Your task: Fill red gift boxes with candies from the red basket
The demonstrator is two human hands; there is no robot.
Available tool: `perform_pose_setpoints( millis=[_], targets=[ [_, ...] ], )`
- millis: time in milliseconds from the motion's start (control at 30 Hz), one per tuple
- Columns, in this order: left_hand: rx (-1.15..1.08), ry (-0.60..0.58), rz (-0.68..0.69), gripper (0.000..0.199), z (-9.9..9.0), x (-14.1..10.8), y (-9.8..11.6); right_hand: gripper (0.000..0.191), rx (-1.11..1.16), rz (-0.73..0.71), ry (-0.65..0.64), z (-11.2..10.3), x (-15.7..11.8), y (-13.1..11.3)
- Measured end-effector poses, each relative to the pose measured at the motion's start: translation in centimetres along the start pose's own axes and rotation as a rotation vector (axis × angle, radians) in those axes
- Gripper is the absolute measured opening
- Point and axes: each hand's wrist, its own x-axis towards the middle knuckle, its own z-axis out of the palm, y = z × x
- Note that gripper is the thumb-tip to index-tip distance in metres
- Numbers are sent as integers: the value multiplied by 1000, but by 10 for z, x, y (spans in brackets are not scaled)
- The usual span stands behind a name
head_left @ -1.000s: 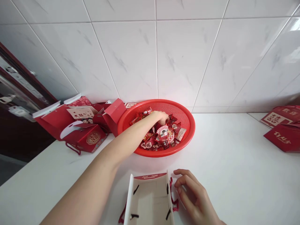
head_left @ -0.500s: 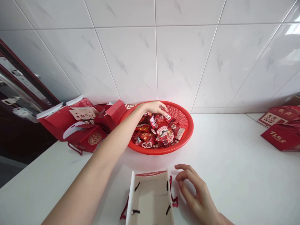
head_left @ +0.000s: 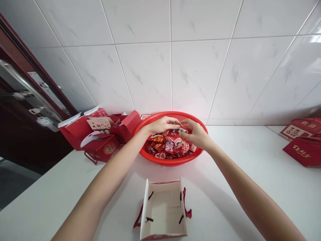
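White counter [head_left: 250, 160] bore red basket [head_left: 173, 162], wrapped packets [head_left: 173, 144] heaped inside; open box [head_left: 164, 209] stood nearer, apart from basket. Step in hand looked like picking through packets. Left hand [head_left: 163, 125] curled loosely, right hand [head_left: 198, 134] half-open, both over heap; hold on any packet could not be told, fingers hiding it. Next move likely called for careful pinch. Small print unreadable.
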Motion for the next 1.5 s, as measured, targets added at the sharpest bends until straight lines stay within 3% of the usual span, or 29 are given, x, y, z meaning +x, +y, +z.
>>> perform_pose_setpoints(
  millis=[133, 233, 367, 467, 767, 1167, 1400, 1500],
  targets=[
    [-79, 115, -9, 27, 1, -3, -13, 36, 252, 109, 14, 6, 8, 4],
    [-108, 207, -49, 36, -2, -3, -22, 22, 455, 175, 36, 6, 8, 10],
    [-110, 267, 34, 43, -3, -2, -25, 17, 587, 180, 108, 4, 8, 11],
    [-105, 290, 97, 44, -4, 0, -25, 24, 619, 201, 144, 5, 8, 8],
    [92, 338, 67, 37, -5, 3, -38, 19, 603, 224, 180, 6, 9, 8],
    [225, 367, 32, 30, 1, 3, -33, 15, 633, 179, 103, 5, 12, 14],
    [404, 590, -149, 11, -1, 5, -37, 24, 665, 159, 170, 5, 12, 16],
    [410, 594, -155, 10, -2, 6, -39, 23, 664, 175, 173, 5, 11, 15]
  ],
)
